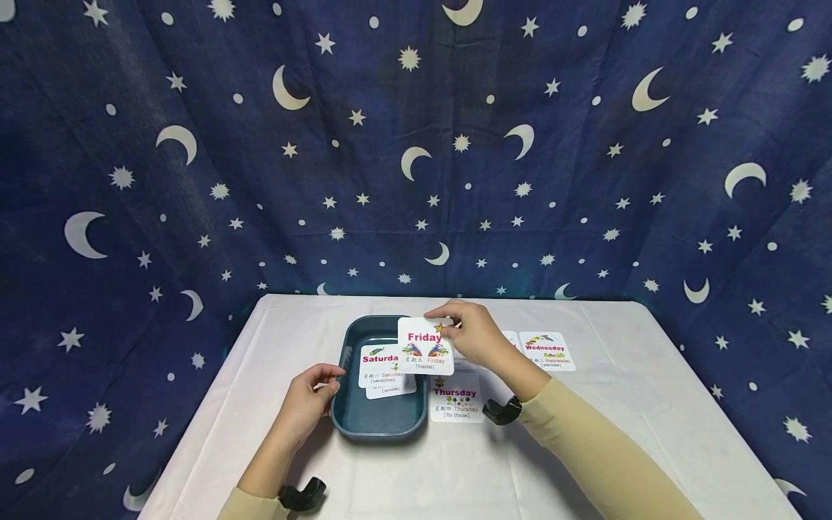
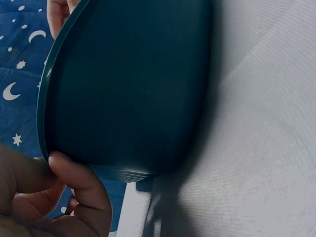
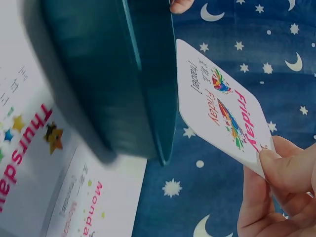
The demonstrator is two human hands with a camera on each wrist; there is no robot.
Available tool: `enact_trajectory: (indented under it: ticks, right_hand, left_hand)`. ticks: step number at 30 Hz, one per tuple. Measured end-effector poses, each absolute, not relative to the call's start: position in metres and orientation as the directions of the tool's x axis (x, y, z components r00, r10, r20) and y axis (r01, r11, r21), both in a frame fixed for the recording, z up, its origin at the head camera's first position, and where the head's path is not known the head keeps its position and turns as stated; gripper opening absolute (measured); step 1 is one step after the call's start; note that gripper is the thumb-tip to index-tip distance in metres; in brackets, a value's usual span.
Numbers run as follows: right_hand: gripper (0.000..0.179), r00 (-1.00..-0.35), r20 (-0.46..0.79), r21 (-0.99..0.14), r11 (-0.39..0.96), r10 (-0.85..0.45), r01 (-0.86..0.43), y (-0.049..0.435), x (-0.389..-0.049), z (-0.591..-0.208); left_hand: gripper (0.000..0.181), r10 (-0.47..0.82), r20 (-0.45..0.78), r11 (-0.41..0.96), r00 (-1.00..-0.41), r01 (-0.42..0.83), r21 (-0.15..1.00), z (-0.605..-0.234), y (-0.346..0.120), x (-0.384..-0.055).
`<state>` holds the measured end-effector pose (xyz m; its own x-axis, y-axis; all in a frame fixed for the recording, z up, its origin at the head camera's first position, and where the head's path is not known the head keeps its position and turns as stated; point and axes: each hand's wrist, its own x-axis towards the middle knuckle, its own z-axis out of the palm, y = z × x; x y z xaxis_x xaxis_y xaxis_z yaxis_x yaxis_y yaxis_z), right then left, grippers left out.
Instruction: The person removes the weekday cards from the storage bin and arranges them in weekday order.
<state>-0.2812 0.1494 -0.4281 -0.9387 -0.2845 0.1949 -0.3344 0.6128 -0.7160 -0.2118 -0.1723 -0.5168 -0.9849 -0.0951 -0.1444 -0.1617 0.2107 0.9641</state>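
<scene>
A white Friday card is pinched at its top right corner by my right hand. In the head view it overlaps the right rim of a dark teal tray; the right wrist view shows the card tilted beside the tray wall. My left hand pinches the tray's left rim, thumb and finger at the edge in the left wrist view. Inside the tray lies a Saturday card, partly covering another card beneath it.
Right of the tray, a Thursday card lies on the white-covered table. A Wednesday card is farther right. Between them, a Monday card and another card are partly hidden by my right hand. A blue star-patterned curtain hangs behind.
</scene>
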Motion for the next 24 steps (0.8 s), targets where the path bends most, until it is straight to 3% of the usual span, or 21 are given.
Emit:
enact_trajectory:
  ticks: [24]
  right_hand:
    - [0.040, -0.955, 0.181, -0.689, 0.662, -0.235, -0.294, 0.234, -0.261, -0.458]
  left_hand:
    - [0.024, -0.097, -0.153, 0.220, -0.984, -0.171, 0.960, -0.514, -0.172, -0.211]
